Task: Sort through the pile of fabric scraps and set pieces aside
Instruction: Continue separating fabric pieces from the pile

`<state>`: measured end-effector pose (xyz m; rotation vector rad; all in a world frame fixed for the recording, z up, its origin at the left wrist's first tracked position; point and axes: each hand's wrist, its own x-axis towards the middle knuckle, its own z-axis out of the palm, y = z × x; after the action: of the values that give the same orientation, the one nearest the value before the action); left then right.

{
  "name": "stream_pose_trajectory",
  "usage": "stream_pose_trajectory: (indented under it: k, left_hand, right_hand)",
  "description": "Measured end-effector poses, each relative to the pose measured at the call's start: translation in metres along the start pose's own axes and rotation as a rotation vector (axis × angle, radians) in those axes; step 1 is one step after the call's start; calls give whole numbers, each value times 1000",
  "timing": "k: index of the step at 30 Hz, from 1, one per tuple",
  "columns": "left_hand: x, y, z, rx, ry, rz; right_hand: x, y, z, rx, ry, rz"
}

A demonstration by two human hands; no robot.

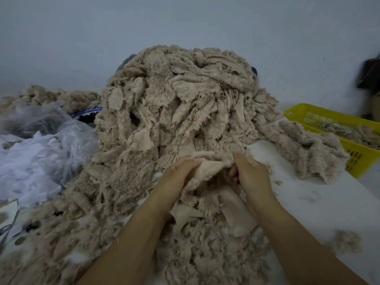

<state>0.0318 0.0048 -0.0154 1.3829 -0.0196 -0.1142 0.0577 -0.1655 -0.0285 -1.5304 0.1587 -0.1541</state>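
Between the two sets of fingers, at the near foot of the pile of fabric scraps: one beige fleece scrap, held from hand to hand. Left hand curled, fingers pressed together and pinching the scrap's left edge. Right hand curled too, fingers tucked under and gripping the right end. Beyond the fingertips, heaped high before the wall, the rest of the same beige scraps, spilling down over the table and under both forearms. Right of the right fingers, well apart, a smaller heap of scraps lying against a yellow basket, with more scraps inside it. Left of the left fingers, well apart, crumpled clear plastic bags holding white material
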Motion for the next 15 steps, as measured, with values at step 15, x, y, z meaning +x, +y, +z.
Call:
stream_pose_trajectory:
  k: [15]
  left_hand:
    - [-5,1,-4,-335,-144,-128]
  right_hand:
    - [-12,3,14,-564,-417,-448]
